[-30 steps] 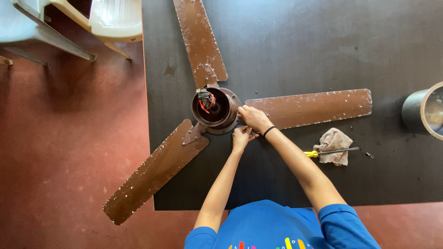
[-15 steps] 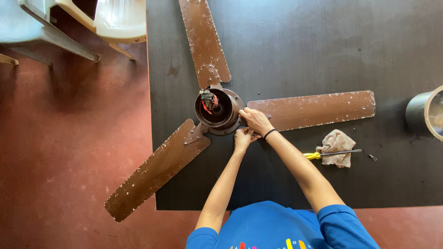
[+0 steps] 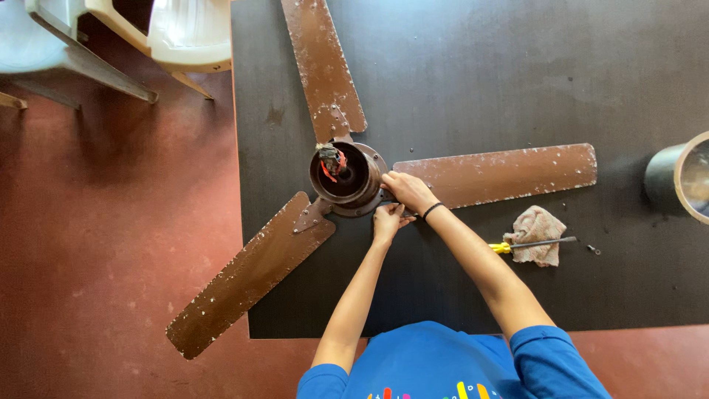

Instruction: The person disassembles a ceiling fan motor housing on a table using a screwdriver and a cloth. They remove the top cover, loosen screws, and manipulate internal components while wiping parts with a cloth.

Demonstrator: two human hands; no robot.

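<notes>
1. Since the earlier frames almost nothing had moved: both hands stayed at the hub of the ceiling fan (image 3: 347, 181), and only the view drifted slightly.
2. At far left, pale plastic chairs (image 3: 185, 37) stood on the red floor (image 3: 111, 258), beside the dark table (image 3: 480, 74).
3. The brown ceiling fan lay on the table with its open motor housing facing up and red wiring (image 3: 330, 161) showing inside; one blade (image 3: 244, 277) hung past the table's left edge, one (image 3: 321, 63) pointed away, and one (image 3: 502, 174) reached right.
4. The left hand (image 3: 388, 222) sat just below the hub's rim, fingers curled together against it; what they pinched could not be told.
5. The right hand (image 3: 406, 191), with a dark band at the wrist, pressed on the hub where the right blade joined, fingers bent and close together.
6. Further right lay a yellow-handled screwdriver (image 3: 532, 244) across a crumpled rag (image 3: 538, 229), with a small screw (image 3: 594, 250) nearby.
7. At the right edge stood a metal cylindrical container (image 3: 683, 177).
</notes>
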